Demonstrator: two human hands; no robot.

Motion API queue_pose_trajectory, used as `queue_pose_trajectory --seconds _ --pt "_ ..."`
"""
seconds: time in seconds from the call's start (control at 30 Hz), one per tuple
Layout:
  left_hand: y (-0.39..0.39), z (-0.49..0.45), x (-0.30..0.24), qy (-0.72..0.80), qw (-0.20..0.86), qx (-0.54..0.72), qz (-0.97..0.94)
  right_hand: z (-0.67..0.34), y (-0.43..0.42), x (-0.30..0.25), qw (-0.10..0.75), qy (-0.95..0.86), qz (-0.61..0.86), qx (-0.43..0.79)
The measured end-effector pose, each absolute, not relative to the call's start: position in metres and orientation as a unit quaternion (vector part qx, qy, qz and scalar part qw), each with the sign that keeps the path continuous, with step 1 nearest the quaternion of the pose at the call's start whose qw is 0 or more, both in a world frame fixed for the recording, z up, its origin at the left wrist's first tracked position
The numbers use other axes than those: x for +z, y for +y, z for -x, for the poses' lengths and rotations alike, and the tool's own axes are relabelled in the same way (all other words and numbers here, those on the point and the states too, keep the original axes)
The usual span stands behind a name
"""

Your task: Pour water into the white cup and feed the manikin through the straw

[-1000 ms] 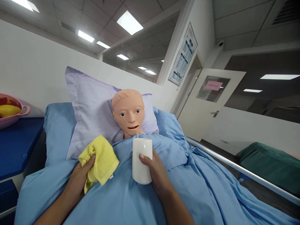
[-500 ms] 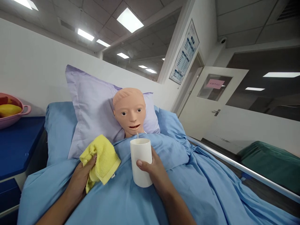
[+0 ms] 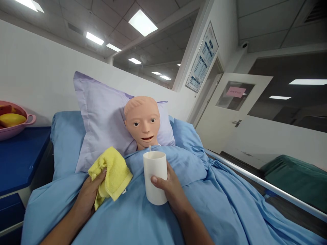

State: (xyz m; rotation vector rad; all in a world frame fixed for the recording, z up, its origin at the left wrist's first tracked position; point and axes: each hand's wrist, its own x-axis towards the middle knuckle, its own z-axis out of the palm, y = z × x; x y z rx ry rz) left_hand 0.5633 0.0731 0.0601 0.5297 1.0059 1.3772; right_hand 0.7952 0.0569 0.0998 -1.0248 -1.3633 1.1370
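Observation:
My left hand (image 3: 92,190) is closed on a yellow towel (image 3: 115,175), which hangs loosely over the fingers. A white cup (image 3: 154,178) is gripped upright in my right hand (image 3: 170,186), thumb across its near side; the other fingers are hidden behind it. A thin clear straw (image 3: 150,148) sticks up from the cup's rim. Just beyond the cup lies a manikin (image 3: 143,119), its head against a lilac pillow (image 3: 95,115) and its mouth slightly parted. A blue quilt (image 3: 122,224) covers its body up to the neck, and both my hands are above this quilt.
On the left, a pink basket (image 3: 15,132) with yellow and red fruit stands on a blue-topped cabinet (image 3: 22,166). A metal bed rail (image 3: 255,178) runs along the right side. Farther off are a half-open door (image 3: 219,132) and a green-covered surface (image 3: 296,180).
The whole view has shifted very slightly. Both hands keep their hold on the towel and the cup, with almost no movement relative to the manikin.

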Motion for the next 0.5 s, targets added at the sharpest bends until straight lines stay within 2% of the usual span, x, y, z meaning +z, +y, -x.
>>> queue_pose_trajectory --seconds 0.5 --pt "0.073 -0.5634 0.0576 0.432 0.628 0.602 -0.238 -0.7941 0.0548 0.1 0.523 -0.571 0.43 0.464"
